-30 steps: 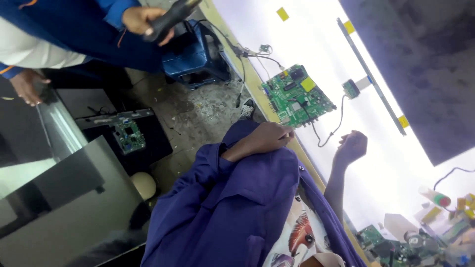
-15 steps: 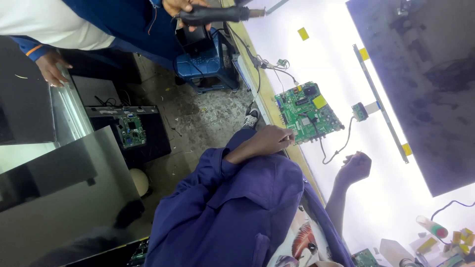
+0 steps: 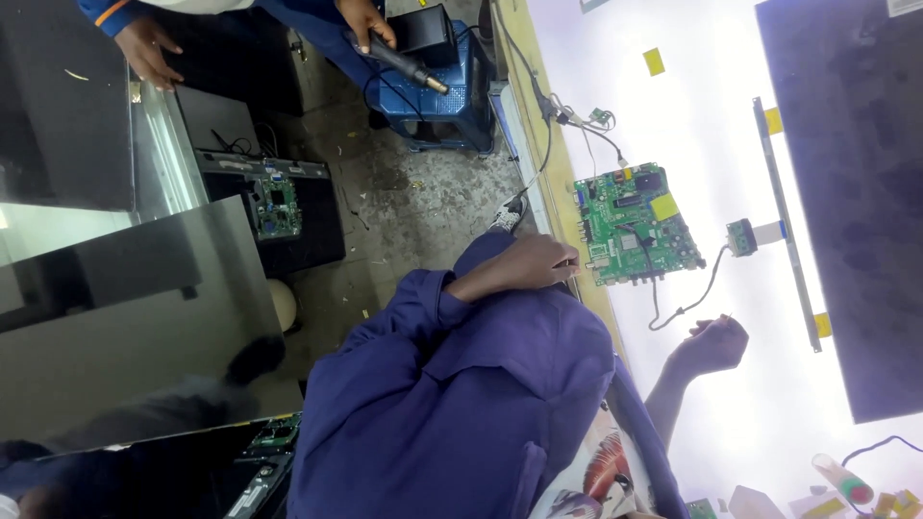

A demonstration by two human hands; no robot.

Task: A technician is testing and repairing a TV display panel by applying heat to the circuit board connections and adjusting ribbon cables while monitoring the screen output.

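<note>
My left hand [image 3: 534, 264] lies with curled fingers on the wooden table edge, touching the left side of a green circuit board [image 3: 635, 223]. My right hand [image 3: 711, 344] rests loosely curled on the bright white lit panel [image 3: 711, 115], just past the end of a black cable [image 3: 683, 303] that runs from the board. I see nothing in either hand. My purple sleeves and coat fill the bottom middle. A small green connector board on a white ribbon [image 3: 745, 235] sits to the right of the circuit board.
Another person at the top holds a black handheld tool [image 3: 404, 62] over a blue box [image 3: 442, 91]; their other hand [image 3: 144, 48] hangs at the upper left. A dark screen panel [image 3: 856, 192] lies at the right. On the floor stands an opened set with a circuit board [image 3: 274, 207].
The view has shifted, so the board and my hands sit lower in the frame. The other person's tool hand has swung down toward the blue box. My hands have hardly moved.
</note>
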